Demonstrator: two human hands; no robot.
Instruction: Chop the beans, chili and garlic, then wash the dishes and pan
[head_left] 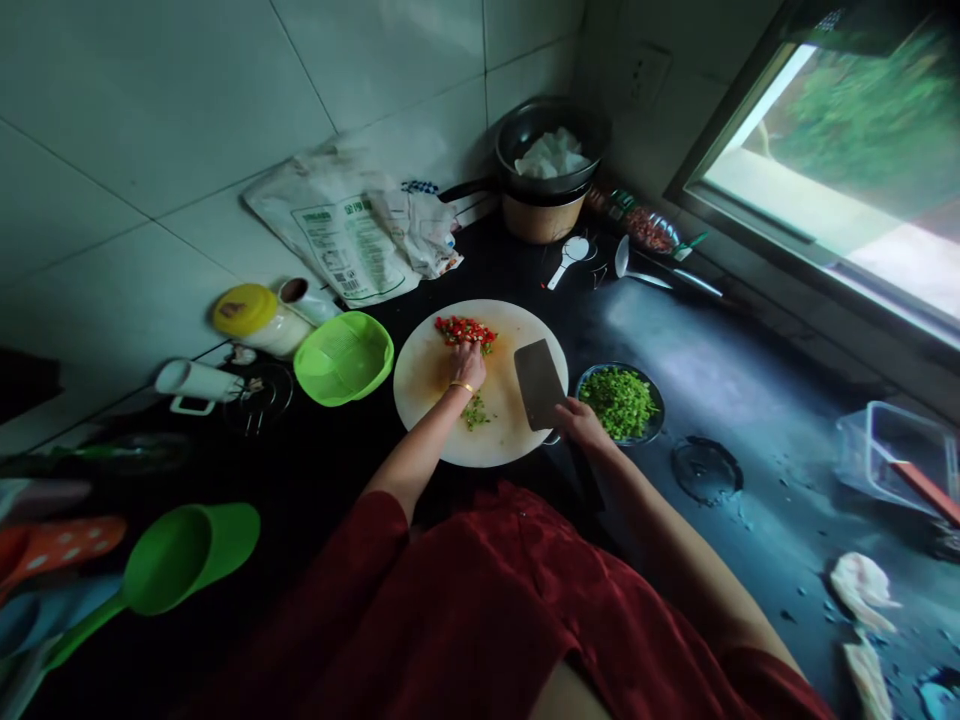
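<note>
At left hand, part-hidden red peppers

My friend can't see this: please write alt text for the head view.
A person's left hand is at the near edge of chopped red pieces on a round cutting board, while the right hand grips a cleaver at the board's right side. A dish of chopped greens sits to the right, a green basket to the left.

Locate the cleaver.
In the head view, the cleaver is held in the right hand, mostly over the right side of the cutting board, left of the bowl of greens.
</note>
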